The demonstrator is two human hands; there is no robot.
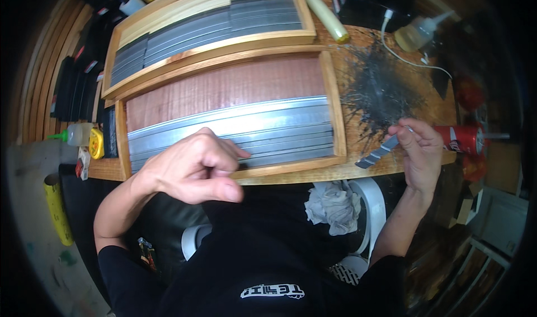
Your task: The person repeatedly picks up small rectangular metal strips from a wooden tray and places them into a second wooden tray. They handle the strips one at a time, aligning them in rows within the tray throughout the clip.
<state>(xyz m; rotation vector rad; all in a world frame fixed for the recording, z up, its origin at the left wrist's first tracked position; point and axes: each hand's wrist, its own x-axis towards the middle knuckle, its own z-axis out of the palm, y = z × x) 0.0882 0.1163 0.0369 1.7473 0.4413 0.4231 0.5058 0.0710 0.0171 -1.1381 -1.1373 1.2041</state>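
Pinched between the thumb and fingers of my right hand (419, 149) is a short dark grey strip (378, 152) with several bright cross lines. It slants down to the left over the table's front edge. My left hand (201, 166) hovers at the front of the nearer wooden tray (339, 107), its thumb apart from the index finger and the other fingers curled. I see nothing in it. Whether the index fingertip touches the metal strips is unclear. Long, shiny grey metal strips (268, 115) lie side by side across the tray's front half, partly hidden by this hand.
A second wooden tray (310, 13) of darker strips stands behind. Black slivers and dust (379, 86) cover the table's right side, near a white cable (419, 64) and a squeeze bottle (415, 34). A red can (465, 140) stands beside my right hand. A crumpled cloth (333, 208) hangs below the edge.
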